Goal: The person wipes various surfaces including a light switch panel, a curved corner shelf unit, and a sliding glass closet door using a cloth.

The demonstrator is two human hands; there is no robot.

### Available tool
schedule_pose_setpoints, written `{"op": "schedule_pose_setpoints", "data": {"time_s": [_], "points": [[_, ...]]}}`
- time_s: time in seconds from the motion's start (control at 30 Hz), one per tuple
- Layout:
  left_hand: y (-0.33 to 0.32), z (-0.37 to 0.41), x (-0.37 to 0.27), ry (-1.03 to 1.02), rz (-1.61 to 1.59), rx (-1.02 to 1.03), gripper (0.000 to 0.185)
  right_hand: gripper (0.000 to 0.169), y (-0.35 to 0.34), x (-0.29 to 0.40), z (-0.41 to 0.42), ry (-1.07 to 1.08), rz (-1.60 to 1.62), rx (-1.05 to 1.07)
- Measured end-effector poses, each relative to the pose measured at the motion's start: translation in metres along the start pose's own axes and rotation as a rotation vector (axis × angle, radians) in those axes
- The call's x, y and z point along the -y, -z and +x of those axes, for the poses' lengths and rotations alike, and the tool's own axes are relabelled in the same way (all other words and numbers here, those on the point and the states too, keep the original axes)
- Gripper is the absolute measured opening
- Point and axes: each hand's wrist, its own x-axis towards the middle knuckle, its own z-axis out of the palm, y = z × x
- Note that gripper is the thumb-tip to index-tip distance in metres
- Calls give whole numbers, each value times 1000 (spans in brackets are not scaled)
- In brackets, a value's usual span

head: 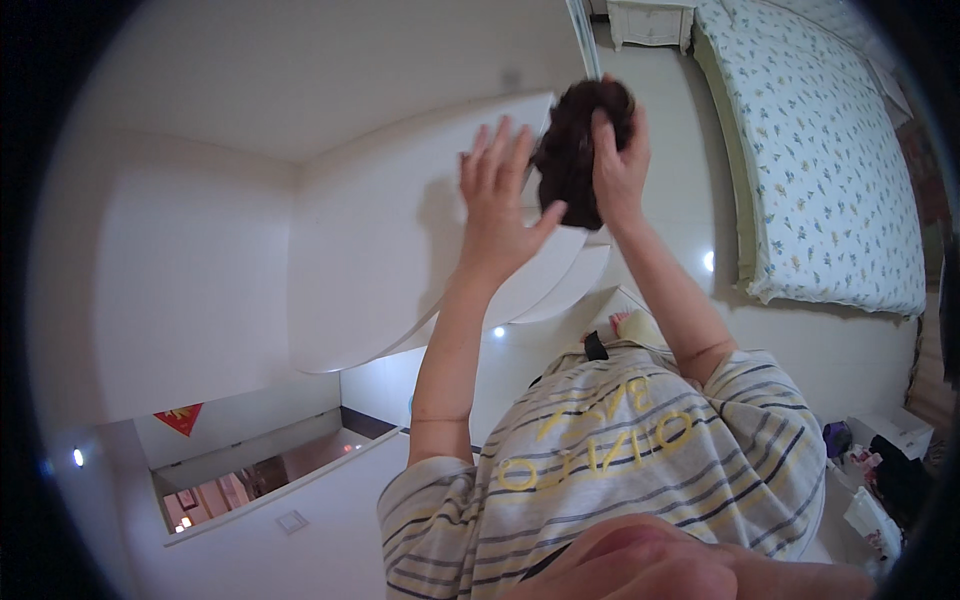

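Observation:
My right hand (624, 176) grips a dark brown bundle, apparently folded cloth (574, 161), from its right side, with the thumb across the top. Just left of it, my left hand (496, 202) is raised with its fingers spread. The left thumb tip overlaps the bundle's lower left edge; whether it touches cannot be told. Both hands are at the front end of a white shelf (375, 225), inside what looks like a cabinet with rounded shelf edges. The left hand's shadow falls on the pale surface behind it.
A bed with a floral cover (825, 165) stands to the right, with a white nightstand (651, 24) beyond it. Lower shelves with curved edges (562, 285) lie below the hands. Bags and dark cloth (896, 469) are at lower right. A light switch (291, 521) is on the left wall.

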Motion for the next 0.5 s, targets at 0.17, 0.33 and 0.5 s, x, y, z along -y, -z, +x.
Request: {"op": "schedule_pose_setpoints", "data": {"time_s": [0.17, 0.33, 0.5], "points": [[-4, -29, 32, 217, 238, -99, 66, 48, -14, -37, 68, 522, -652, -29], [-10, -21, 29, 253, 288, -71, 58, 48, -8, -65, 56, 472, -664, -23], [-11, -21, 29, 252, 324, -68, 55, 47, 10, -79, 40, 306, -678, 31]]}}
